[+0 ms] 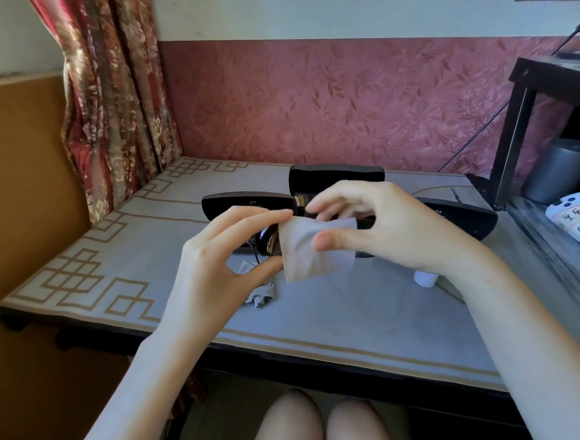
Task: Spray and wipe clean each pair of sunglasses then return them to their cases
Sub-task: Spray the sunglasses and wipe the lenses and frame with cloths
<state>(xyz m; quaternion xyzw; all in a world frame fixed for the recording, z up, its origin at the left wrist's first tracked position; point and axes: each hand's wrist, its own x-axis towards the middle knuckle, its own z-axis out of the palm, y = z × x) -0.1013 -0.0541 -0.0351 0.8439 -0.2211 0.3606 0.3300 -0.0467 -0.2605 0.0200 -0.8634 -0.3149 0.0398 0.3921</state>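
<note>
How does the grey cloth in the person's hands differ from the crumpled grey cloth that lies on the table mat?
The grey cloth in the hands is spread out fairly flat; the crumpled grey cloth on the grey table mat is bunched into folds. The first is pinched by the right hand against the dark sunglasses, which the left hand holds; the second lies untouched. Both look like the same thin grey fabric.

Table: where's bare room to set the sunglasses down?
Bare table left of the crumpled cloth, out to the left edge; also the near strip before that cloth and the white bottle. Crowded: the back, with left case, middle case, right case; the right end, by the black shelf.
</note>
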